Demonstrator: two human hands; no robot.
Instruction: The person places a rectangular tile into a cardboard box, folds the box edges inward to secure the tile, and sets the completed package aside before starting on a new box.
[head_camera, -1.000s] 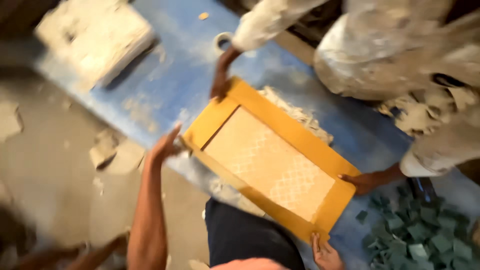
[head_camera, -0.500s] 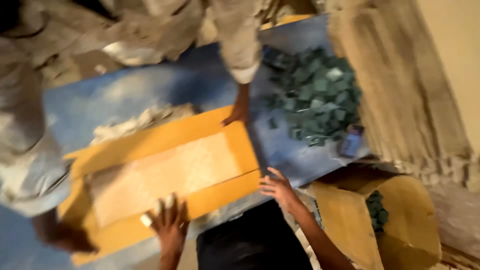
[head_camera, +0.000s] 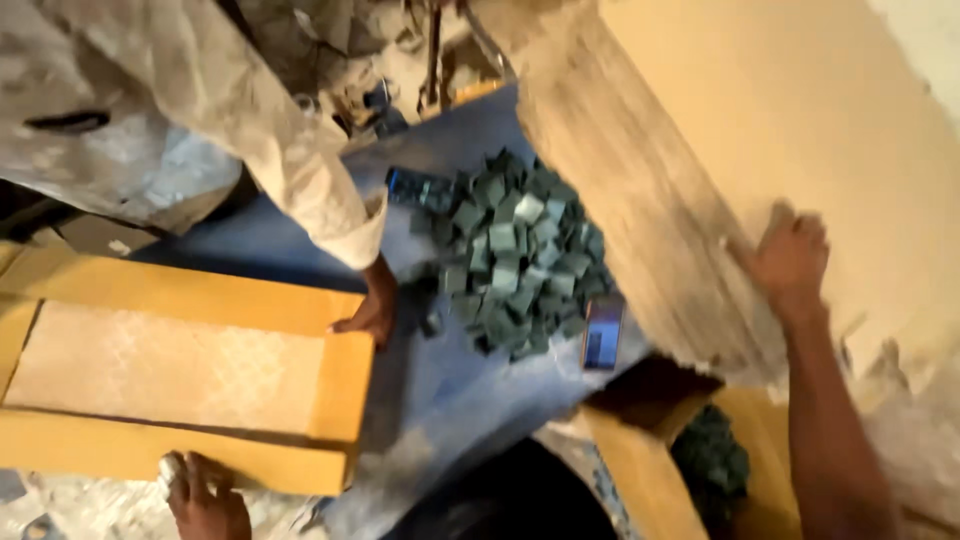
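At lower left, the left hand (head_camera: 205, 495) rests with spread fingers on the yellow frame's (head_camera: 340, 385) near edge. At right, the right hand (head_camera: 790, 262) presses flat, open, against a big board (head_camera: 700, 150).

Flat yellow rectangular frame (head_camera: 190, 300) around a cream panel with a faint woven pattern (head_camera: 170, 365), heap of small dark green square tiles (head_camera: 520, 255), blue table surface (head_camera: 440, 390), mottled off-white sleeve (head_camera: 290, 150)

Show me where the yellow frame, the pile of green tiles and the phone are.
yellow frame (head_camera: 342, 385), head view, on its right-hand bar.
pile of green tiles (head_camera: 515, 262), head view, middle of the heap.
phone (head_camera: 603, 332), head view, centre of its screen.
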